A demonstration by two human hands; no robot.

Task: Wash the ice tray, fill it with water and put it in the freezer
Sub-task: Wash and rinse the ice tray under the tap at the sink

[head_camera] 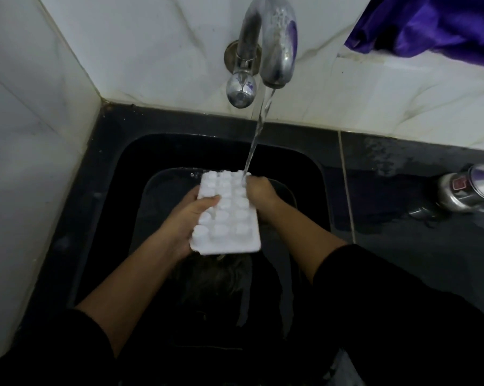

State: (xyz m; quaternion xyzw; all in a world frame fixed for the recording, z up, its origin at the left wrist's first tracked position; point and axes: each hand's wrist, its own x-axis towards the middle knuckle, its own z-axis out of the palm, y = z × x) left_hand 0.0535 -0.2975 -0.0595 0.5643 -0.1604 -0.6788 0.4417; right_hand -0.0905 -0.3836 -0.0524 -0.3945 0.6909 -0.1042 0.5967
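Over a black sink [140, 151], beneath white tiles [151, 51]: ice tray [226, 215].

Purple cloth [430, 23], steel vessel [464, 192]

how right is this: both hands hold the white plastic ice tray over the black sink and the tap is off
The curved chrome tap is running, not off: the head view shows its stream hitting the white plastic ice tray. The left hand and right hand do hold it over the black sink.
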